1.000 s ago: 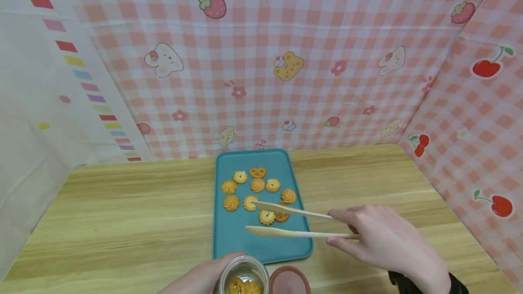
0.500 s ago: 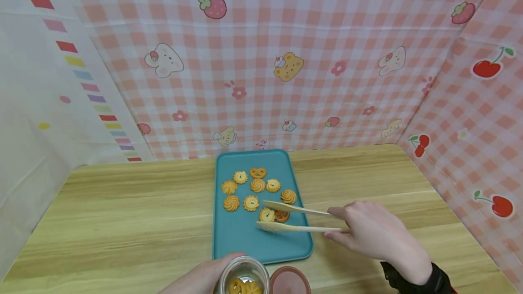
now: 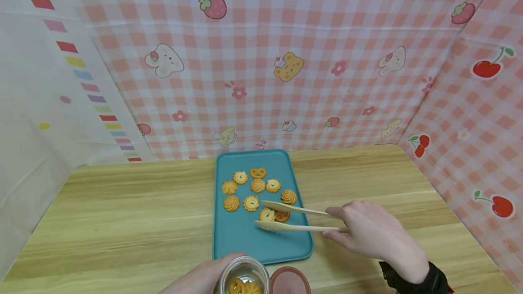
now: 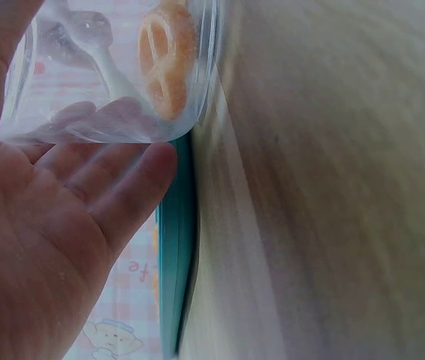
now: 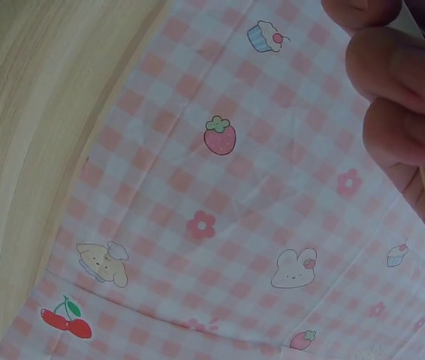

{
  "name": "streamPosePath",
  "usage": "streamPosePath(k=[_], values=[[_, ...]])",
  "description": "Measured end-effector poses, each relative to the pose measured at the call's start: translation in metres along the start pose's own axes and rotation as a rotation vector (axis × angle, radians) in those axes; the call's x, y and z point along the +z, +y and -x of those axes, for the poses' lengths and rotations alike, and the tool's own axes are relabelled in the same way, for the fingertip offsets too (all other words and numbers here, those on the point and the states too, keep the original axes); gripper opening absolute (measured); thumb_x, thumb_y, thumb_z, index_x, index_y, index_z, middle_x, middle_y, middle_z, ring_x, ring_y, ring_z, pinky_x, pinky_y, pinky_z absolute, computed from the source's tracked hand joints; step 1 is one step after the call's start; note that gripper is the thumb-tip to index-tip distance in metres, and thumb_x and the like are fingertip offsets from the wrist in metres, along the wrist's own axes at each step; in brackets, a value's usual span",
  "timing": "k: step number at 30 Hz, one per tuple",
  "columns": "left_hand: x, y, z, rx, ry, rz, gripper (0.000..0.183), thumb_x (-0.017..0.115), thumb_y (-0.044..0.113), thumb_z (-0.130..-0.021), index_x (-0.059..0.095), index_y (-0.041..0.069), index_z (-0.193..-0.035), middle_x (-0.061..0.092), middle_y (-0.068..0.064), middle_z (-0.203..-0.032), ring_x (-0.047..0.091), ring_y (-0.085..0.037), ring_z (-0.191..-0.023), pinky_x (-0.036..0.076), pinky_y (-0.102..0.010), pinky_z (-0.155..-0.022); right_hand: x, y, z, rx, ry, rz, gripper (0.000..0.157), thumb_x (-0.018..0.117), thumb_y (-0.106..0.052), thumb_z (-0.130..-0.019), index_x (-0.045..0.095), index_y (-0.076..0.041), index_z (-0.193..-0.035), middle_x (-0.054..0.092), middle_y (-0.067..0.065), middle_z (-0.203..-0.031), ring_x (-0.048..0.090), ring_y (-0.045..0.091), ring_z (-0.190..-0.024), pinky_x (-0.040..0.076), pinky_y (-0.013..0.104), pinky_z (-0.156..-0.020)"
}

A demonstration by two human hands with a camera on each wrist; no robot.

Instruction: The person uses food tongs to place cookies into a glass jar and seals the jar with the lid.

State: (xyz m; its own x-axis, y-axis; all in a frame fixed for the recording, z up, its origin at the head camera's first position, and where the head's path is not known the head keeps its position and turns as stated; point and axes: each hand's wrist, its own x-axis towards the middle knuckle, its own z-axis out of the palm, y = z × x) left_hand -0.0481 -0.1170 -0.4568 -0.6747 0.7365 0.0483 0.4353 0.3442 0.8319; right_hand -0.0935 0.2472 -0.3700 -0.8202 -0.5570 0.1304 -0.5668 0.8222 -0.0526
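My right hand (image 3: 367,228) holds a pair of wooden tongs (image 3: 296,208) over the teal tray (image 3: 253,242). The arms of the tongs are spread, one on the far side and one on the near side of a round scalloped cookie (image 3: 267,215) and a pretzel (image 3: 282,216). Whether they touch either is unclear. My left hand (image 3: 208,273) holds a clear jar (image 3: 245,267) at the tray's near edge. A pretzel (image 4: 169,60) shows through its wall in the left wrist view, and the head view shows more cookies inside. The right wrist view catches only curled fingers (image 5: 408,75) and part of the tongs.
Several more cookies, including a swirled one (image 3: 231,203), and another pretzel (image 3: 258,173) lie on the tray. A reddish-brown round lid (image 3: 290,281) sits just right of the jar. Checked cloth (image 3: 245,103) rises behind the wooden table (image 3: 143,212).
My right hand has drawn the tongs a little to the right and away from me, so their arms now flank the cookie and pretzel. The left hand and jar have stayed put.
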Motion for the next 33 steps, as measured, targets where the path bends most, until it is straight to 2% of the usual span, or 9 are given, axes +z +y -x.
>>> streamPosePath(k=[8, 15, 27, 33], values=[[-0.0002, -0.0013, -0.0005, 0.015, -0.006, 0.003, 0.07, 0.072, 0.044, -0.083, 0.043, 0.021, -0.142, 0.059, 0.011, -0.124, 0.055, -0.007, -0.109, 0.045, -0.032, -0.091, 0.0035, 0.001, -0.0009, -0.033, 0.015, -0.021, 0.026, 0.072, -0.045, -0.081, 0.052, -0.03, -0.075, 0.028, -0.018, -0.054, 0.028, -0.001, -0.048, 0.027, 0.022, -0.042], [-0.0001, -0.0028, -0.0005, 0.018, -0.008, 0.001, 0.071, 0.072, 0.044, -0.083, 0.042, 0.02, -0.142, 0.059, 0.011, -0.123, 0.055, -0.007, -0.108, 0.046, -0.032, -0.09, 0.0038, -0.0002, -0.0016, -0.043, 0.02, -0.021, 0.029, 0.072, -0.044, -0.081, 0.048, -0.03, -0.072, 0.026, -0.018, -0.054, 0.027, -0.001, -0.048, 0.026, 0.021, -0.042], [-0.0001, -0.0031, 0.0, 0.02, -0.007, 0.006, 0.07, 0.072, 0.043, -0.083, 0.042, 0.02, -0.142, 0.058, 0.01, -0.124, 0.055, -0.008, -0.11, 0.045, -0.032, -0.091, 0.0041, -0.0032, -0.0036, -0.061, 0.016, -0.019, 0.027, 0.071, -0.044, -0.082, 0.05, -0.03, -0.073, 0.027, -0.017, -0.054, 0.027, -0.001, -0.047, 0.025, 0.021, -0.042], [-0.0007, -0.0016, -0.0001, -0.001, -0.014, 0.026, 0.07, 0.072, 0.043, -0.083, 0.042, 0.021, -0.142, 0.058, 0.011, -0.124, 0.055, -0.008, -0.11, 0.045, -0.032, -0.091, 0.0004, -0.0041, -0.0023, -0.086, 0.052, -0.029, 0.028, 0.071, -0.045, -0.082, 0.048, -0.031, -0.073, 0.026, -0.019, -0.054, 0.027, -0.002, -0.047, 0.025, 0.02, -0.041]])
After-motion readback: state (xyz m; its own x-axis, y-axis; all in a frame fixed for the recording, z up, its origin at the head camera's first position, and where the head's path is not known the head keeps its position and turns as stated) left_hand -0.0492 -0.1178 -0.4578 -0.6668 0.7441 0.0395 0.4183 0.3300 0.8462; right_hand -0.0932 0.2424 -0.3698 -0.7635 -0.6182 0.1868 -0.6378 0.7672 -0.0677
